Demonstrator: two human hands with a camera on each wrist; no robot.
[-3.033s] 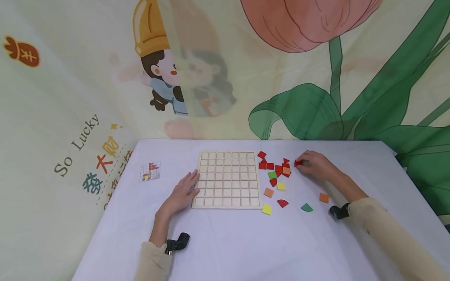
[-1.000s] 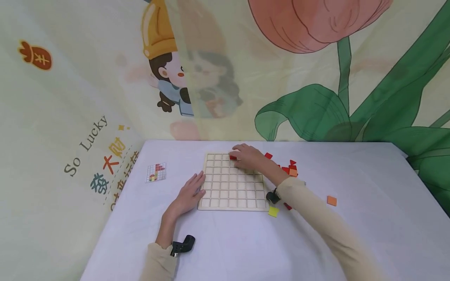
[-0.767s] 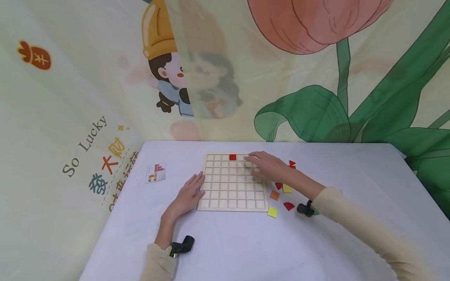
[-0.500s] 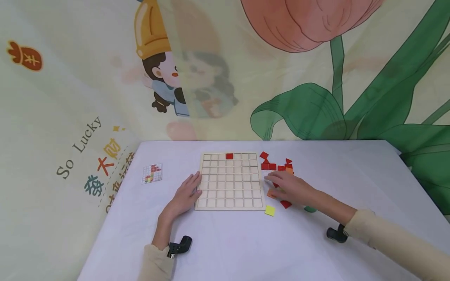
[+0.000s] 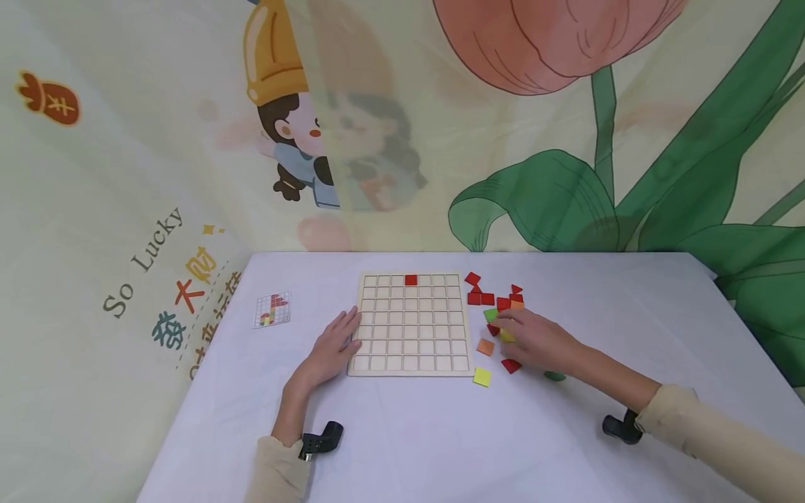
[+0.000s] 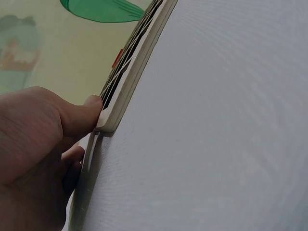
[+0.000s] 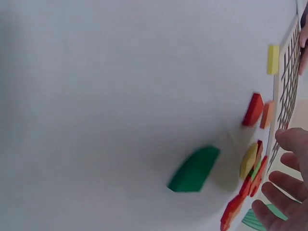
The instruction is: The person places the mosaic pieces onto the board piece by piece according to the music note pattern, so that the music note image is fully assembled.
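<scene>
My left hand (image 5: 328, 351) rests against the left edge of a pale wooden grid board (image 5: 402, 335). In the left wrist view its thumb (image 6: 82, 115) touches the board's rim near a corner. One red square tile (image 5: 411, 280) sits in the board's top row. Right of the board my right hand (image 5: 537, 340) hovers over loose tiles, fingers spread and nothing visibly gripped in the right wrist view. Beneath or beside the fingers lie a green tile (image 5: 490, 315), a yellow tile (image 5: 507, 336) and a dark red piece (image 5: 493, 329), partly hidden.
Several red tiles (image 5: 481, 299) lie beyond the right hand. An orange tile (image 5: 485, 346), a red wedge (image 5: 511, 366) and a yellow square (image 5: 481, 377) lie nearer. A green wedge (image 7: 195, 169) is under the right wrist. A printed pattern card (image 5: 272, 310) lies at left.
The right hand picked up a red tile, set it in the board's top row, let go and drew back right over the loose pieces. The left hand stays at the board's edge.
</scene>
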